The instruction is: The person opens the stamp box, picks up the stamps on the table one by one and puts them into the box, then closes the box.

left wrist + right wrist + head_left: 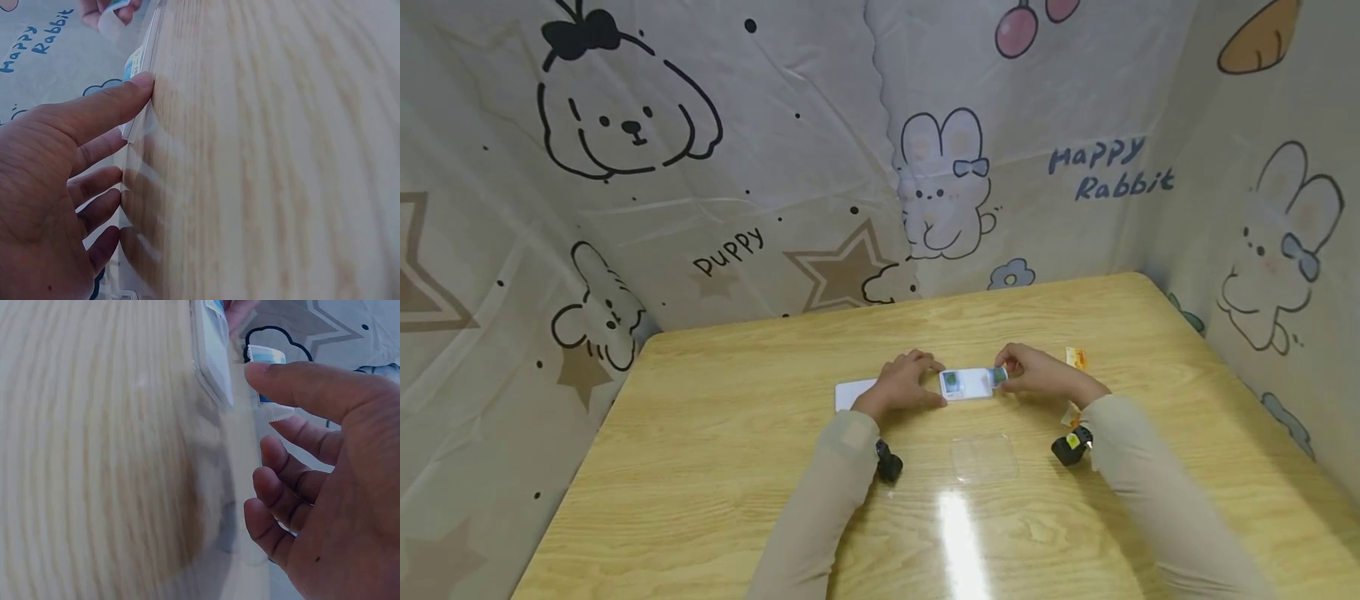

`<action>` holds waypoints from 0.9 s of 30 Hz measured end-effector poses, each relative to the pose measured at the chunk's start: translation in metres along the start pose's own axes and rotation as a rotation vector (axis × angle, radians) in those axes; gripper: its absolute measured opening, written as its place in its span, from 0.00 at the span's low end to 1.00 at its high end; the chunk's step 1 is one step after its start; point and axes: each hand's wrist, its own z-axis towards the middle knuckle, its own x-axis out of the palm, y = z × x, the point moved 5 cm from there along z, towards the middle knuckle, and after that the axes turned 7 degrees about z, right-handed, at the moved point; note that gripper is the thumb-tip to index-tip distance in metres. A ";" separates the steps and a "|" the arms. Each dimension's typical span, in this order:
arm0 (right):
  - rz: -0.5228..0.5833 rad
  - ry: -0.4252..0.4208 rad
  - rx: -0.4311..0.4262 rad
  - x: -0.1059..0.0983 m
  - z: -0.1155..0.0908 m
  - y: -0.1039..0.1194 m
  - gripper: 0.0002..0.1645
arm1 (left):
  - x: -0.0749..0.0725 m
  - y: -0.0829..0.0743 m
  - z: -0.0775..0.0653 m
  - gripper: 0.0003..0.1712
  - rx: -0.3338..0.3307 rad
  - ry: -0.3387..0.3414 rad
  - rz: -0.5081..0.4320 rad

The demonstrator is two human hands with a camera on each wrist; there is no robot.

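My right hand [1033, 372] pinches a small blue-green stamp-like sticker [999, 377] between thumb and index finger; its edge is toothed in the right wrist view. The sticker overlaps the right end of a flat white rectangular case [976, 383] in the head view. A similar picture [952, 382] lies on the case's left part. My left hand [904, 385] rests at the case's left end, thumb by the near edge and index finger by the far corner. Its fingers [94, 185] are loosely extended and touch the tabletop.
Another white flat piece [851, 395] lies partly under the left hand. Nearer me is a clear rectangular sheet or lid [983, 458]. Small orange packets or stickers [1076, 357] lie beside the right forearm. A patterned cloth [805, 167] hangs behind the wooden table [715, 467].
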 end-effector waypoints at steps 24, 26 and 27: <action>0.003 -0.005 0.025 0.023 0.023 -0.005 0.20 | 0.003 0.003 0.000 0.37 -0.015 -0.007 0.009; -0.005 -0.004 0.028 0.022 0.024 -0.003 0.21 | 0.003 0.003 0.001 0.37 -0.015 -0.011 0.011; -0.010 -0.001 0.028 0.022 0.024 -0.003 0.21 | 0.002 0.003 0.001 0.37 -0.015 -0.013 0.014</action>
